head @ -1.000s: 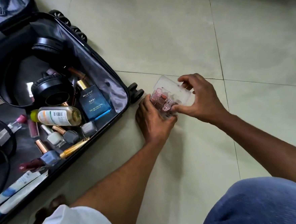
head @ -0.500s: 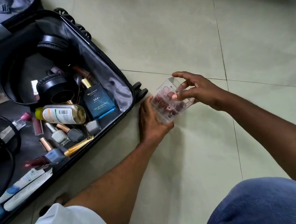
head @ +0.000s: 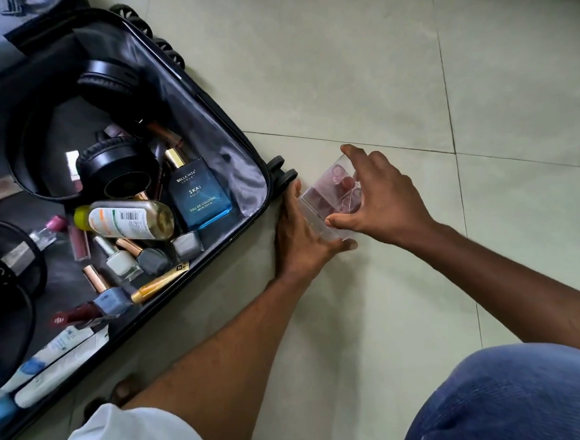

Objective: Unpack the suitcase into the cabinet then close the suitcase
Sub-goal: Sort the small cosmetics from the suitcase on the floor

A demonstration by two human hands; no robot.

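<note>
The black suitcase [head: 222, 248] lies open on the tiled floor at the left. Just right of its near corner wheels [head: 283, 173], both hands hold a small clear plastic box [head: 326, 196] with pink and maroon pieces inside. My left hand [head: 299, 243] is at the box's left side, with its fingers reaching under it. My right hand [head: 382, 206] spreads over the top and right, thumb on the near edge. The box sits low, close to the floor. No cabinet is in view.
Inside the suitcase lie black headphones [head: 116, 163], a blue cologne bottle [head: 199, 195], a yellow-capped oil bottle [head: 127, 219], several nail polish bottles [head: 150, 258] and white tubes [head: 57, 353]. My blue-clad knee [head: 517, 399] fills the bottom right.
The right hand has shifted from pinching the box's upper edge to spreading over its top. The box has come down against the left hand, whose fingers now reach under it.
</note>
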